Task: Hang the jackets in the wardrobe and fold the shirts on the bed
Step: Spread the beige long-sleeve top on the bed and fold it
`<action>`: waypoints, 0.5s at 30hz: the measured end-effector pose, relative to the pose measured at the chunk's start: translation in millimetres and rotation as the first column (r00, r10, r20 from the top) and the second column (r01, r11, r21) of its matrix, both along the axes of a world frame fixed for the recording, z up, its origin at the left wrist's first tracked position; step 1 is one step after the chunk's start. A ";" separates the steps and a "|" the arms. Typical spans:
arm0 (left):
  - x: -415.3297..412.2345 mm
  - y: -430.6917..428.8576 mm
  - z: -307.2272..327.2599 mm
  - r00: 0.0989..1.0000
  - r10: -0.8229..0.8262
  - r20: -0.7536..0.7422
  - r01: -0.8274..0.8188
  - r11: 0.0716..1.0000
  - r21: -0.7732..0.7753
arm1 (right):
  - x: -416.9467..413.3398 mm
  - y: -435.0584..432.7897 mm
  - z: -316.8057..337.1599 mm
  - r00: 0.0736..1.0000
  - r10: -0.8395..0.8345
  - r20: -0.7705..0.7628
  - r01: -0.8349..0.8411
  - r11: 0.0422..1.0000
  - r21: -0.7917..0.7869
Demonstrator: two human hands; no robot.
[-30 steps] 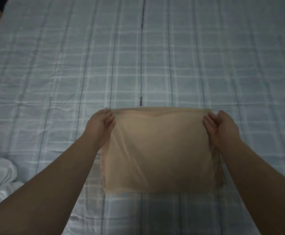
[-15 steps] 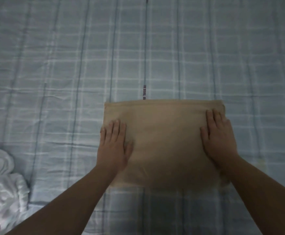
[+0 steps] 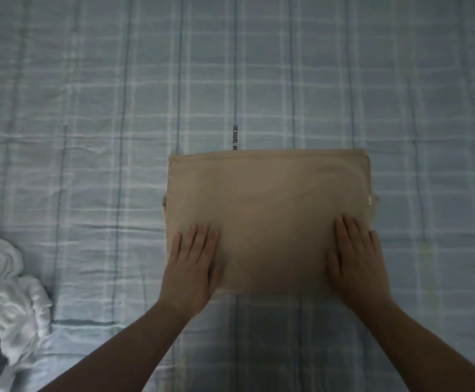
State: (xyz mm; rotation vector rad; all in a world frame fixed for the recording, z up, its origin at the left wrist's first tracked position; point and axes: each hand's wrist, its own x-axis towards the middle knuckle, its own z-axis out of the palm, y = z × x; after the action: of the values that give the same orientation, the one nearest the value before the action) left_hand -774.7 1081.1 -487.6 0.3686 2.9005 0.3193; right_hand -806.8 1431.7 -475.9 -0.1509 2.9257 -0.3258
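Pressing down on the tan shirt (image 3: 267, 205), both hands are flat on its near half. The left grip (image 3: 191, 267) sits palm down on the near left corner. Its fingers (image 3: 199, 236) are straight, close together and pointing away from the person. They lie flat on the cloth and curl round none of it.

Over on the other side, the right grip (image 3: 358, 261) mirrors it on the near right corner. It is palm down too, fingers (image 3: 349, 230) stretched out side by side and thumb angled inward across the fabric. Both are spread flat, with no pinch on either side. The heels of both hands sit about at the shirt's near edge, and bare forearms run in from the bottom of the view.

The shirt itself is folded into a tidy rectangle lying on the bed (image 3: 89, 137), a little right of centre, its far edge straight. A small pale tag (image 3: 369, 200) shows at its right edge. The bed wears a pale blue checked sheet with light creases. A short dark printed strip (image 3: 234, 137) on the sheet meets the shirt's far edge, its lettering too blurred to read.

Down at the lower left, a crumpled white garment (image 3: 7, 292) lies on the sheet, well apart from the shirt.
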 end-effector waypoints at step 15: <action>-37.2 41.9 22.5 0.996 -0.002 -0.086 0.011 0.994 0.109 | 12.7 17.8 8.3 0.974 -0.224 0.041 0.223 0.906 -0.361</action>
State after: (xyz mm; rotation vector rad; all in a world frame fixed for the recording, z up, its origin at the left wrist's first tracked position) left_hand -811.9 1123.0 -465.0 0.4186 2.9726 0.4743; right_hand -794.1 1449.5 -467.6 0.1367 2.8549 -0.9043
